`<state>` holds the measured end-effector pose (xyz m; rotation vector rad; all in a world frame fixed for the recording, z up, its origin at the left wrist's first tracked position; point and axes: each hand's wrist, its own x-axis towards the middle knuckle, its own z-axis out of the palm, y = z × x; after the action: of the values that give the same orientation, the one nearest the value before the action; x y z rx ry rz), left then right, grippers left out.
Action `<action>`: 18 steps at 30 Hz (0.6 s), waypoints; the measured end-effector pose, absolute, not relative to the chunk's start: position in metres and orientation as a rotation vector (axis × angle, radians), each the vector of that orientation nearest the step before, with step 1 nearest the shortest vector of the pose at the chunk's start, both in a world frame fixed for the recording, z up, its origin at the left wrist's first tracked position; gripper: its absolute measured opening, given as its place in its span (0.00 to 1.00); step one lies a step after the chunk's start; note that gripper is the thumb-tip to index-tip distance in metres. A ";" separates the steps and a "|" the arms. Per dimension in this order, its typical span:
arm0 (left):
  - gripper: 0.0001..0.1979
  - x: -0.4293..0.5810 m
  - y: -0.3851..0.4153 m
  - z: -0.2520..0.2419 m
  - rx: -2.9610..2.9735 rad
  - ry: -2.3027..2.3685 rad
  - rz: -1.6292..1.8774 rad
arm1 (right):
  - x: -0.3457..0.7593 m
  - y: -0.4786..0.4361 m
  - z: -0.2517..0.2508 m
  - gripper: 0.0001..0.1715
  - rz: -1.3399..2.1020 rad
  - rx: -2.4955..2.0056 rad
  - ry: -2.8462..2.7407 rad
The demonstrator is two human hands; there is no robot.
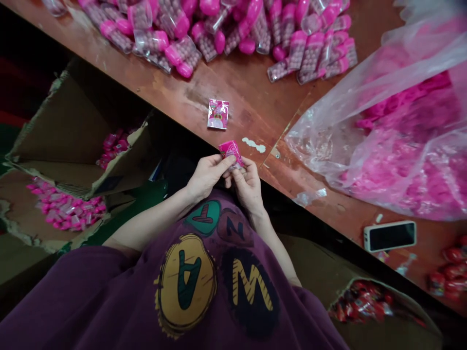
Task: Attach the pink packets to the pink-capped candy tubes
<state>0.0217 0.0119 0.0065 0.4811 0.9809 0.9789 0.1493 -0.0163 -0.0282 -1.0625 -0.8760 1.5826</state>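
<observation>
A small pink printed sachet [231,149] is held at the table's near edge, pinched between both hands. My left hand [207,176] grips it from the left, the thumb lying across its front. On the lower right, my right hand [247,183] has its thumb and fingers closed on the sachet's other side. The fingers cover part of the sachet, so I cannot tell whether it is sealed. A second pink sachet [218,114] lies flat on the reddish-brown table [175,99], just beyond my hands.
Small clear bottles of pink beads with pink caps [182,53] are heaped at the back. A clear bag of pink pieces [408,150] and a phone [390,236] lie right. Cardboard boxes [40,131] stand left; another box [350,335] with red packets [361,301] is lower right.
</observation>
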 end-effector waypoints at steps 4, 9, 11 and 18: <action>0.20 0.000 0.018 0.005 0.486 1.091 1.056 | 0.139 -0.007 -0.027 0.26 1.659 -1.081 -1.027; 0.19 -0.099 0.034 0.003 0.175 1.406 1.506 | 0.135 0.030 -0.013 0.22 1.334 -1.209 -1.525; 0.21 -0.145 0.035 0.001 -0.079 1.573 1.596 | 0.135 0.055 -0.007 0.21 0.986 -1.308 -1.801; 0.04 -0.152 0.045 0.001 -0.122 1.632 1.535 | 0.117 0.112 -0.005 0.29 0.297 -1.606 -2.475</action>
<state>-0.1524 0.0445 0.0015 -0.1218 1.6316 1.5349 0.1166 0.1117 -0.0049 -1.6062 -2.4753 0.2968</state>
